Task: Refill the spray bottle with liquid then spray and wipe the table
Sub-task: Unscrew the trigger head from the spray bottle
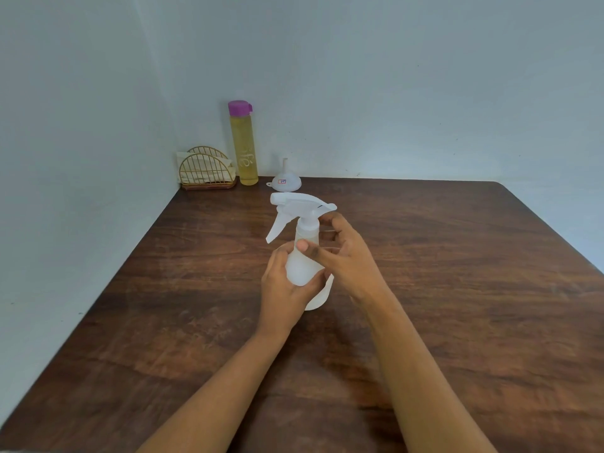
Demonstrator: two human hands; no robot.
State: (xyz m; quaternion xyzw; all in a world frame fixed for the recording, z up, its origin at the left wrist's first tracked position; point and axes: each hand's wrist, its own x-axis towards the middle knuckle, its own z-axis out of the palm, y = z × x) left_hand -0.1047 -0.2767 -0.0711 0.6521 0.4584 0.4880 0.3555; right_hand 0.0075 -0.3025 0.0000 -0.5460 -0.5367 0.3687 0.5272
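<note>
A white translucent spray bottle (302, 256) with a white trigger head stands near the middle of the brown wooden table (457, 289). My left hand (284, 289) is wrapped around the bottle's body. My right hand (343, 256) is at its neck, thumb on the front and fingers curled round the white collar under the trigger head. At the back by the wall stands a tall bottle of yellow liquid (244, 148) with a purple cap. A small white funnel (283, 180) lies upside down next to it, spout up.
A gold wire napkin holder (206, 173) with pale napkins sits in the back left corner. Pale walls run along the table's left and far sides. The table's right edge slants down the right side of the view.
</note>
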